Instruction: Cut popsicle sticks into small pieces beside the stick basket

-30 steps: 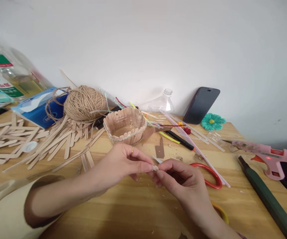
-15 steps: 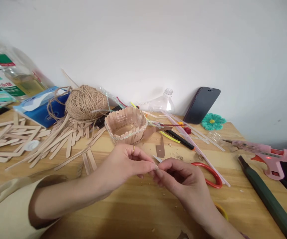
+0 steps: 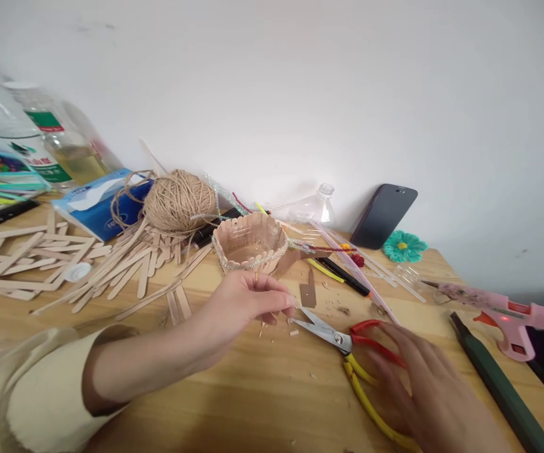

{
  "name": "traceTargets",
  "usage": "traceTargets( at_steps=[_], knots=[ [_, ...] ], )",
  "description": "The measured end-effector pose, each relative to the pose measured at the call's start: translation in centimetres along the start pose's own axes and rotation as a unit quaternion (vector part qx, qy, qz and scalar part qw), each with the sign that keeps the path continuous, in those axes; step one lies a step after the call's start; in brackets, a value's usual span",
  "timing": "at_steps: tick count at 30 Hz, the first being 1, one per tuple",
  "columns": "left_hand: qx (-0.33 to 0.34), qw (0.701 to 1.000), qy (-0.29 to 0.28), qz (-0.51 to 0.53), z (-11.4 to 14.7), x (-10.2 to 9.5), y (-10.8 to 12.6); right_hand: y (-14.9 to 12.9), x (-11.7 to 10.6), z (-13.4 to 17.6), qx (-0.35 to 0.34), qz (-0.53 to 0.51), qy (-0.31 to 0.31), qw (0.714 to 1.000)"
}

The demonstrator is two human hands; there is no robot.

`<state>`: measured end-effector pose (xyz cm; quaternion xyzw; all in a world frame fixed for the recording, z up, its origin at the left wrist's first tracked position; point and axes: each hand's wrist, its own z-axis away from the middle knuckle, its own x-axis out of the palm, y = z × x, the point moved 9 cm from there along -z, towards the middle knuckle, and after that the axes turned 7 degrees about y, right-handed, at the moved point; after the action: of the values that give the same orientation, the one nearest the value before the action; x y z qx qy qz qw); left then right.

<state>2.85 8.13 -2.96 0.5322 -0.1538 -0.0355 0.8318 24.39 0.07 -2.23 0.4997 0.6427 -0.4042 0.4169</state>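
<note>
My left hand (image 3: 253, 302) is closed in a pinch at the centre. A small pale piece seems to sit at its fingertips, too tiny to make out. A pair of scissors (image 3: 339, 340) points at these fingertips, its blades spread apart. Over its red and yellow handles lies my right hand (image 3: 422, 384), blurred by motion, its fingers bent about the red one; the exact grip is partly hidden. Just behind my left hand stands a small basket of wooden craft sticks (image 3: 251, 248), edged with a sparkly pipe cleaner. Small scraps lie near the blades.
Loose craft sticks (image 3: 125, 270) and a ball of twine (image 3: 180, 200) cover the left. At right are a pink glue gun (image 3: 500, 311) with a lit red light, a dark green tool (image 3: 498, 380), a phone (image 3: 385, 216) leaning on the wall and a teal flower (image 3: 404, 246).
My right hand has left my left fingertips and moved right and down to the scissors' handles. The scissors have shifted slightly left, and their blades now show. My left hand keeps its pinch.
</note>
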Motion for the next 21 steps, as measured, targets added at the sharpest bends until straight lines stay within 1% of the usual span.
traceTargets(
  at_steps=[1,3,5,8,10,12,14,16,18,20,21],
  knots=[
    [0.004,1.0,0.005,-0.001,0.0,-0.2,0.0,-0.5,0.7,0.9,-0.056,0.031,-0.013,0.998],
    [0.011,1.0,0.015,-0.002,-0.1,-0.4,0.0,-1.2,1.4,2.2,-0.109,0.092,0.004,0.99],
    [0.015,1.0,0.016,0.004,-0.1,-0.5,0.1,-1.8,1.5,2.8,-0.127,0.117,0.034,0.984],
    [0.019,1.0,0.006,0.018,-0.1,-0.4,0.3,-1.9,1.4,2.8,-0.112,0.076,0.059,0.989],
    [0.023,0.999,0.0,0.035,0.0,-0.3,0.6,-1.1,1.6,2.4,-0.07,0.018,0.052,0.996],
    [0.024,0.998,0.004,0.055,0.2,-0.3,0.9,0.2,2.0,2.1,0.007,-0.049,0.036,0.998],
    [0.02,0.998,0.014,0.065,0.4,-0.4,1.2,1.4,2.3,2.1,0.088,-0.132,0.027,0.987],
    [0.019,0.997,0.017,0.07,0.5,-0.4,1.4,1.7,2.5,2.2,0.145,-0.22,0.02,0.965],
    [0.022,0.997,0.009,0.074,0.7,-0.3,1.6,1.4,2.2,2.3,0.195,-0.292,0.015,0.936],
    [0.022,0.997,0.004,0.079,0.8,-0.1,1.7,0.7,2.2,2.4,0.25,-0.36,-0.007,0.899],
    [0.022,0.996,0.004,0.081,0.8,-0.1,1.7,-0.1,2.3,2.3,0.266,-0.41,-0.028,0.872]
  ],
)
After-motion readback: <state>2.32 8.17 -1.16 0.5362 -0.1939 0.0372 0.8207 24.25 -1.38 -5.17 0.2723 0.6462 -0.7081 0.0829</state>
